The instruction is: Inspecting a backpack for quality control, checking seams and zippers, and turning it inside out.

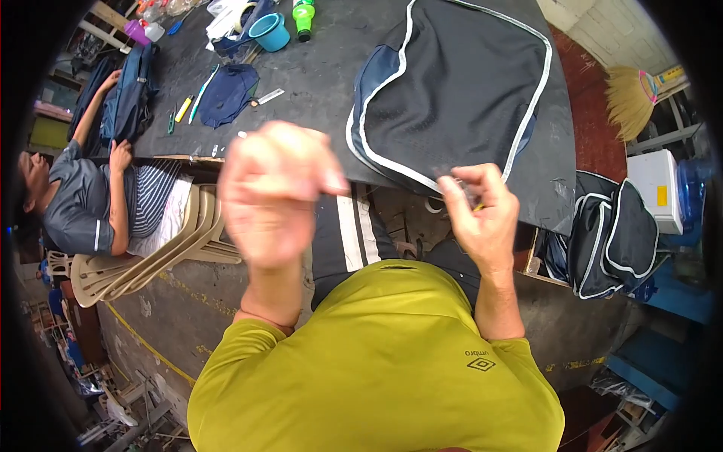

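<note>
The right hand (486,220) pinches a small dark object (472,197) (perhaps metal); slipping, it could snag the broad, white-piped black fabric bag (459,83). Left hand (273,192): blurred, partly curled, hold unclear.

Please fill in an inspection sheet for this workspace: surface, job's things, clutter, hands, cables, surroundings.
Surface: dark tabletop, scuffed.
Job's things: black bag piece with white edging, lying at the table's near edge; small dark item, too small to identify.
Clutter: teal cup, green bottle, navy fabric piece.
Hands: left hand raised, blurred, grip unclear; right hand pinching the small dark item by the bag piece's edging.
Cables: nothing seen.
Surroundings: co-worker at left, stacked beige chairs, straw broom at right.
</note>
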Available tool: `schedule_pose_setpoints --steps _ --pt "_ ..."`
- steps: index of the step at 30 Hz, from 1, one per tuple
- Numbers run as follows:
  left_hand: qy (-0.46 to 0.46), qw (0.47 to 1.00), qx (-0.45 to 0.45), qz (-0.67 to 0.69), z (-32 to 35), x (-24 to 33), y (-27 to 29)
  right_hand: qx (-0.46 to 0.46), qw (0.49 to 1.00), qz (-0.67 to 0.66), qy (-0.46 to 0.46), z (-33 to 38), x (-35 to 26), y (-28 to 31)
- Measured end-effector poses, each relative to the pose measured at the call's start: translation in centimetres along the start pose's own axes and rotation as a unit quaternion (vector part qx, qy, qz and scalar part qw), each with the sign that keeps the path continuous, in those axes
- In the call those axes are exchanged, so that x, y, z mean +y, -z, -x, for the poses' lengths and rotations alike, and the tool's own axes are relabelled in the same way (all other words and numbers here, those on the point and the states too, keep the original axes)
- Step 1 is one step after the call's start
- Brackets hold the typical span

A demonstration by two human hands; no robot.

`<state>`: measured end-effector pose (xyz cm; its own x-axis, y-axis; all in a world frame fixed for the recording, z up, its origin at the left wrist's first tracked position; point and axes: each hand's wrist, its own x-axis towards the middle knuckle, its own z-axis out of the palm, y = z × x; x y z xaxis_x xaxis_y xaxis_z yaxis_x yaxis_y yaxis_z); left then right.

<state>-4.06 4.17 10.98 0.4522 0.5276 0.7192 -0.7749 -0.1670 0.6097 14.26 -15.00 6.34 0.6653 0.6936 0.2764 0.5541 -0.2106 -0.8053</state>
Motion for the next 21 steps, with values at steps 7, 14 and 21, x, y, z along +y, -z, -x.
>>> schedule_pose_setpoints --steps 7,14,21 --pt "0.039 0.958 0.207 -0.197 -0.2 0.3 6.4 0.213 0.97 0.105 -0.057 -2.6 6.6 3.9" --pt "0.207 0.894 0.134 -0.374 4.3 -7.0 4.3 0.234 0.896 0.376 -0.032 -1.9 17.3 6.6" --pt "0.013 0.75 -0.069 -0.657 -3.5 -9.6 1.5 0.222 0.896 0.384 -0.022 -2.3 16.7 6.2"
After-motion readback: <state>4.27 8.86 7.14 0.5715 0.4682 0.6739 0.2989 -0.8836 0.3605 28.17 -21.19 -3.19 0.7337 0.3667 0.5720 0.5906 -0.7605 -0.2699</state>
